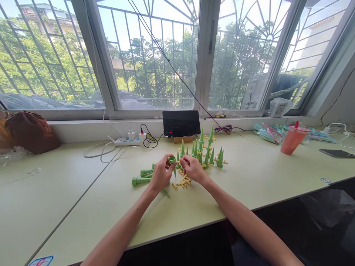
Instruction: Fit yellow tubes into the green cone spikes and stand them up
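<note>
My left hand [161, 174] is closed around a green watering spike [172, 160], its round open top facing up and its tip pointing down. My right hand [193, 169] pinches a small yellow valve [178, 162] against the side of that spike; how far it sits in the spike cannot be made out. Under the hands lies a small heap of loose yellow valves [183, 182]. Several more green spikes [142, 180] lie flat beside my left hand, partly hidden by it. Beyond my right hand, several green spikes with yellow valves [220, 159] stand upright on their wide ends.
A black tablet [181, 122] leans at the back of the table [249, 184]. A power strip [127, 141] with cables is to its left. Toward the right are a red cup with a straw [294, 141], plastic packets [267, 133] and a phone [337, 153]. A brown bag [31, 132] sits far left.
</note>
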Action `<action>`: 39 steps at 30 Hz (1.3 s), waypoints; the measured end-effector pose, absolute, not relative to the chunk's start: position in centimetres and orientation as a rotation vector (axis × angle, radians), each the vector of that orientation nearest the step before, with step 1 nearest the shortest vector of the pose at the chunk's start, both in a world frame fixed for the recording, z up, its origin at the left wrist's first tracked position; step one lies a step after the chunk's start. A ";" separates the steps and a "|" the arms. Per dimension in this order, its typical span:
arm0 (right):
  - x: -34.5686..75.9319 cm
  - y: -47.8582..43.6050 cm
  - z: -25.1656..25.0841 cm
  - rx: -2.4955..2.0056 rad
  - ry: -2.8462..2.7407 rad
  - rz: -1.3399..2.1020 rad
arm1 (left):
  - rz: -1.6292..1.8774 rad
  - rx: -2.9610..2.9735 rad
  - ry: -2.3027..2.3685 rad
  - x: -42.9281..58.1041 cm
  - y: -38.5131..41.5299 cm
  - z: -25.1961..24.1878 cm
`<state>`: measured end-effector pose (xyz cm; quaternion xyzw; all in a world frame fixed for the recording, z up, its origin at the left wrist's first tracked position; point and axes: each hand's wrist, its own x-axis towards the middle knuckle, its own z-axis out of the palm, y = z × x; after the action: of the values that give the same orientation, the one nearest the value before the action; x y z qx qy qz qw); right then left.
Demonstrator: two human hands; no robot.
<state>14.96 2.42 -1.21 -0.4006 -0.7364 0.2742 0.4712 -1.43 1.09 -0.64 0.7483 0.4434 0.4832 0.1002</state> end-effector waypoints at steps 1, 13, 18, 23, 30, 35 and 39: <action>15.0 2.4 -1.2 -0.987 -1.808 0.667 | 1.425 2.212 1.312 -1.4 1.1 -0.6; 14.9 2.5 -1.0 -1.053 -1.848 0.600 | 1.383 2.215 1.290 -1.3 0.9 -0.5; 14.9 2.4 -0.9 -1.034 -1.824 0.588 | 1.387 2.204 1.293 -1.3 0.9 -0.5; 15.0 2.2 -0.8 -0.950 -1.823 0.612 | 1.388 2.197 1.302 -1.3 0.9 -0.4; 15.0 2.2 -0.8 -0.919 -1.780 0.647 | 1.398 2.164 1.288 -1.2 0.7 -0.2; 15.1 2.3 -0.9 -0.908 -1.775 0.663 | 1.405 2.159 1.306 -1.3 0.8 -0.4; 15.0 2.3 -1.0 -0.914 -1.789 0.667 | 1.397 2.155 1.301 -1.2 0.8 -0.3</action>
<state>15.02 2.34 -0.99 -0.3763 -0.7367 0.2746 0.4902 -1.25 0.83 -0.33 0.7420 0.4481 0.4811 0.1312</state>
